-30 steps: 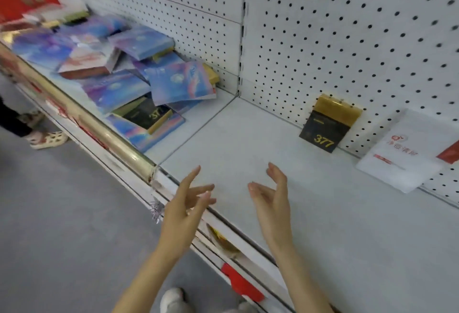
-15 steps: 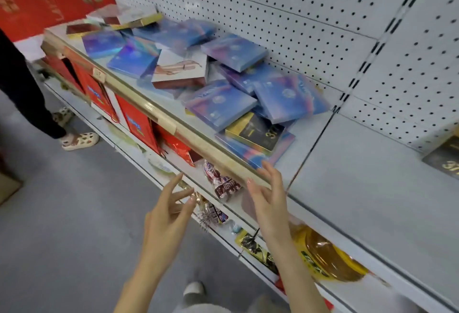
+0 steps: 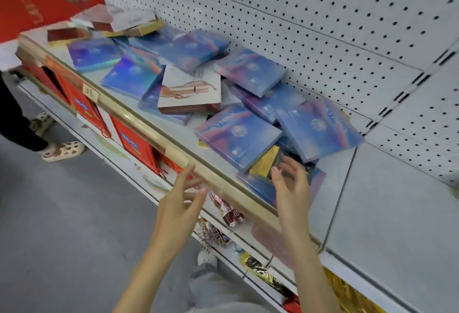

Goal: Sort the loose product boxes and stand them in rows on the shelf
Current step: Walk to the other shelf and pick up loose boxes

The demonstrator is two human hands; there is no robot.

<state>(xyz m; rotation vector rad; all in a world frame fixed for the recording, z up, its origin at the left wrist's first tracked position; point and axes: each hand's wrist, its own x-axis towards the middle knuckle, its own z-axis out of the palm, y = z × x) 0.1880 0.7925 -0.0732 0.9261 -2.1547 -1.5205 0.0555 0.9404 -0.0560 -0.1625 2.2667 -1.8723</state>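
The blue boxes (image 3: 238, 136) piled toward twelve o'clock wear a glossy, iridescent film. A white box (image 3: 191, 89) among them looks duller (card, by the look of it). At the pile's five o'clock, a black-and-gold box (image 3: 264, 163) shows metallic foil. The shelf (image 3: 385, 213) and the pegboard (image 3: 298, 14) at one o'clock are matt painted metal. The front rail (image 3: 139, 119) shines gold.

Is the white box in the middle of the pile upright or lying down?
Lying down: the white box rests face up, slightly tilted, on top of blue boxes, not stood in a row.
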